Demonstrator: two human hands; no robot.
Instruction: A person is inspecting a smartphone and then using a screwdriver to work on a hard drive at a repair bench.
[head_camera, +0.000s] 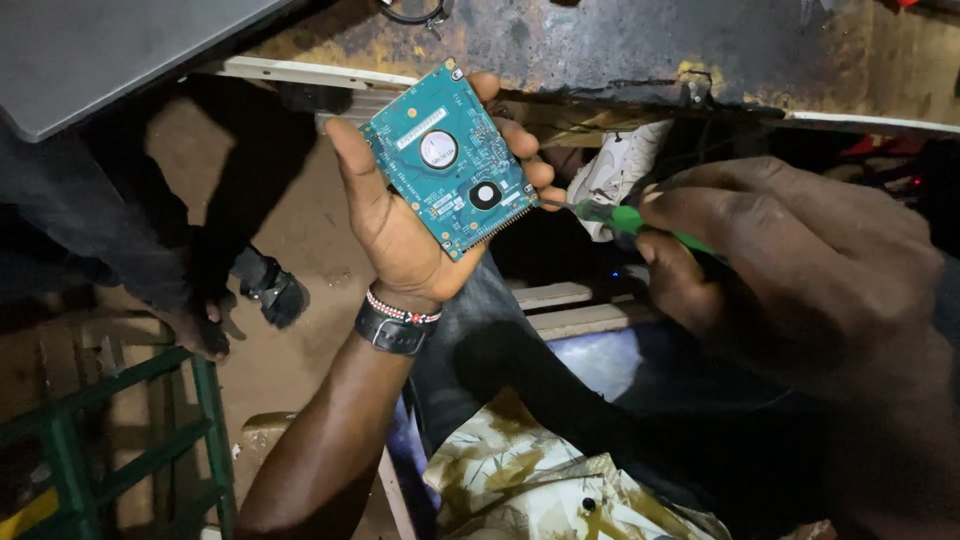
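My left hand (400, 225) holds up a small hard drive (450, 160) with its teal circuit board facing me, thumb on its left edge and fingers behind its right edge. A row of connector pins runs along the drive's lower right edge. My right hand (800, 270) grips a green-handled screwdriver (625, 218) whose thin metal tip points left and touches the drive's lower right corner. A dark watch and a beaded bracelet (398, 318) sit on my left wrist.
A rusty metal table edge (620, 50) runs across the top, with a grey laptop lid (110, 50) at the upper left. A green metal frame (120, 440) stands at the lower left on the dirt floor. Patterned cloth (530, 490) lies on my lap.
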